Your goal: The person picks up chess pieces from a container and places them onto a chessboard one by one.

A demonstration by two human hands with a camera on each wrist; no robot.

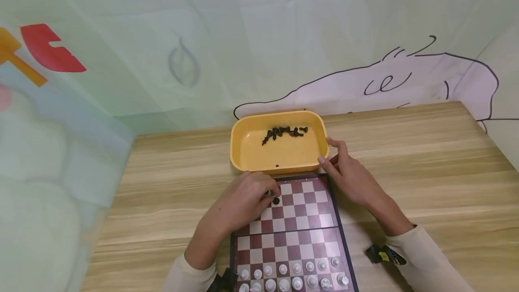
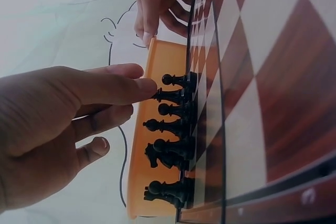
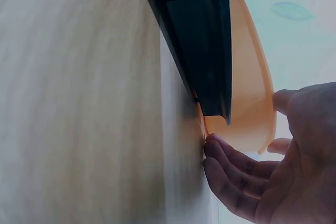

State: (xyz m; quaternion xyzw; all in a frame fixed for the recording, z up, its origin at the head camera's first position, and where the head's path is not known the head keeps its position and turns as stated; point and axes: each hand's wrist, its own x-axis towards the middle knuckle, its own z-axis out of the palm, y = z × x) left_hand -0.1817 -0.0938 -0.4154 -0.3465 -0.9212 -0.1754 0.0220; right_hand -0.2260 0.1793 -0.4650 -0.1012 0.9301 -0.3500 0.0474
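Where only left wrist sees, standing knight [image 2: 155, 158]

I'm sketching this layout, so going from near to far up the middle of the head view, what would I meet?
Nearest row of white pieces → row of white pawns → chessboard's fold line → round-topped black piece → yellow tray's near rim → cluster of black pieces in the tray → printed backdrop.
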